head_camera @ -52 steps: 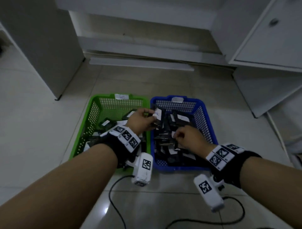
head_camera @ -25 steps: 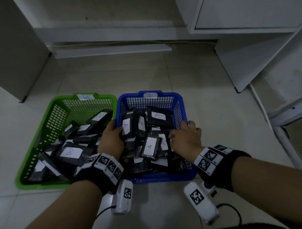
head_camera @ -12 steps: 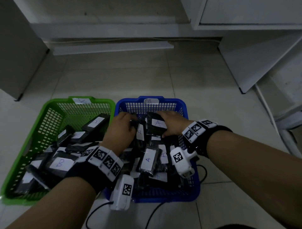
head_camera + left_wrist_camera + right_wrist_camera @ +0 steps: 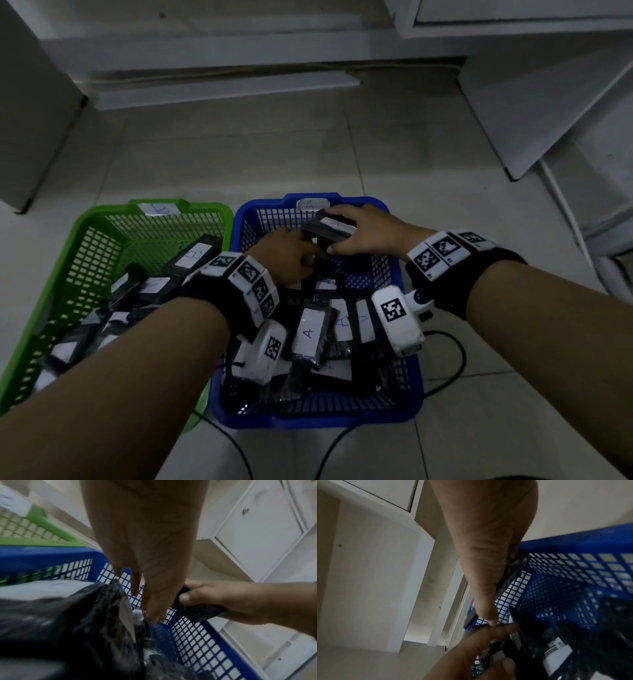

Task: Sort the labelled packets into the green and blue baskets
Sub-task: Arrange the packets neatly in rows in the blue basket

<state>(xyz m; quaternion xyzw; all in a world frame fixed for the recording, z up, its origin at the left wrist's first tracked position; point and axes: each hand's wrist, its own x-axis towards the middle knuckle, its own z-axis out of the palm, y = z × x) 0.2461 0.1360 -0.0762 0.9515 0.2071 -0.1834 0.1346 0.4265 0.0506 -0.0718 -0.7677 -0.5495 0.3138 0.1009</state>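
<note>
Fingers of the right hand (image 4: 368, 230) curl round 1 black packet (image 4: 328, 229), lifted at the blue basket's (image 4: 322, 413) 12 o'clock edge, probably to read its label. The left hand (image 4: 287, 257) reaches just beside it at 9 o'clock; its grip is unclear. The green basket (image 4: 85, 226) sits at 9 o'clock, touching the blue.

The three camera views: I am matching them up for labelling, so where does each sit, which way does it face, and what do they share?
Head: worn on the head, facing forward and down at the green basket and blue basket; both forearms, left hand and right hand show.
Left wrist: looks along the left hand into the blue basket; the right hand shows too.
Right wrist: low, looks along the right hand toward a white cabinet.
Shared: the held packet and blue mesh.
</note>
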